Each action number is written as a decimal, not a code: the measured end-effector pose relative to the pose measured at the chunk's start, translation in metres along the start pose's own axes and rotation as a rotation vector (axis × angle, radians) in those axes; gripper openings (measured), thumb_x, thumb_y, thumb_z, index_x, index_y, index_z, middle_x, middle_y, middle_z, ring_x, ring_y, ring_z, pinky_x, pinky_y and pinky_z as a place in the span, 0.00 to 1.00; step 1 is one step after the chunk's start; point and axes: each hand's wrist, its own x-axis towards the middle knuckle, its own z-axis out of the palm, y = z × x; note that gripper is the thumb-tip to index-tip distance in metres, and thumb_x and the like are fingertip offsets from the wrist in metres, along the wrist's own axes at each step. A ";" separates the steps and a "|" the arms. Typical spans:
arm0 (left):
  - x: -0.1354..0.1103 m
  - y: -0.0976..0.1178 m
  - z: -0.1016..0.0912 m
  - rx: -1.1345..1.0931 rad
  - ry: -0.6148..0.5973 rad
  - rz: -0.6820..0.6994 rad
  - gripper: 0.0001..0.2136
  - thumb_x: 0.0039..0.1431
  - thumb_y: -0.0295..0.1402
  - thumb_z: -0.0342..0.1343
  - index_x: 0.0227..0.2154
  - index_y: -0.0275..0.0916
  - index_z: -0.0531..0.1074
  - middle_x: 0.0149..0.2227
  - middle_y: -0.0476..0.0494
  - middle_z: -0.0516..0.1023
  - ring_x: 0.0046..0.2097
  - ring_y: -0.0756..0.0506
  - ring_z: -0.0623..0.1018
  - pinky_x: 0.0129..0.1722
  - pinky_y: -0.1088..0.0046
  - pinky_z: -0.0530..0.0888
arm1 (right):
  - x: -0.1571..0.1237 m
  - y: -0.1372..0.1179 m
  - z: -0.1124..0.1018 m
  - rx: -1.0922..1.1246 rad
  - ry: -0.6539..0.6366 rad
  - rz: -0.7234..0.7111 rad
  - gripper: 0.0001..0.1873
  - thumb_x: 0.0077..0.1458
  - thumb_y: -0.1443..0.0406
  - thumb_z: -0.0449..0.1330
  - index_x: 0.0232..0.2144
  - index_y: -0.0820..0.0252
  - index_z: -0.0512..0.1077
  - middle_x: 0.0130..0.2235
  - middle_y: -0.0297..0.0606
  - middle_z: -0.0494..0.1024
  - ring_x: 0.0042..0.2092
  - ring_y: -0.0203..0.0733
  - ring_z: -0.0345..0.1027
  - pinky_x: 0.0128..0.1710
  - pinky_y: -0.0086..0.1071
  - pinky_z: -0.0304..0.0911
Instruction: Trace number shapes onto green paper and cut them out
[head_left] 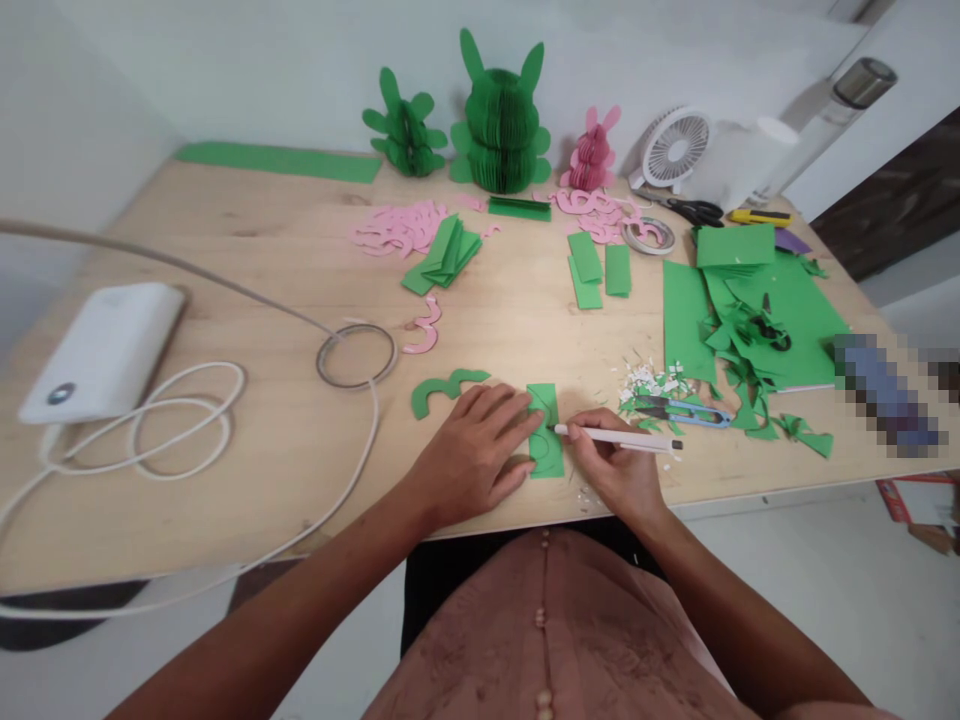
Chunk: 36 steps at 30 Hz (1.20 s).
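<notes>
A small green paper rectangle (546,462) lies near the table's front edge, with curved pencil-like outlines drawn on it. My left hand (480,450) rests flat with its fingertips on the paper's left side, fingers stretched out. In my right hand (615,468) is a white pen (622,437), its tip touching the paper's right part. A curved green paper cutout (442,387) lies just beyond my left hand, and a pink wavy cutout (427,328) is farther back. Right of the pen are blue-handled thread snips (694,412) among white and green paper scraps (651,382).
Folded green paper (450,255), pink cutouts (401,228) and a tape roll (649,236) lie farther back. Green honeycomb figures (502,130), a pink one (592,155) and a small fan (675,148) line the wall. A white power bank (105,350) with a looped cable is at left.
</notes>
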 end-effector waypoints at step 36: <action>-0.001 0.000 0.001 0.007 -0.007 0.000 0.19 0.63 0.38 0.50 0.54 0.35 0.70 0.56 0.33 0.71 0.59 0.33 0.66 0.58 0.48 0.62 | 0.000 -0.006 -0.001 -0.019 0.024 -0.009 0.07 0.56 0.65 0.59 0.26 0.58 0.72 0.23 0.32 0.74 0.24 0.34 0.66 0.23 0.27 0.59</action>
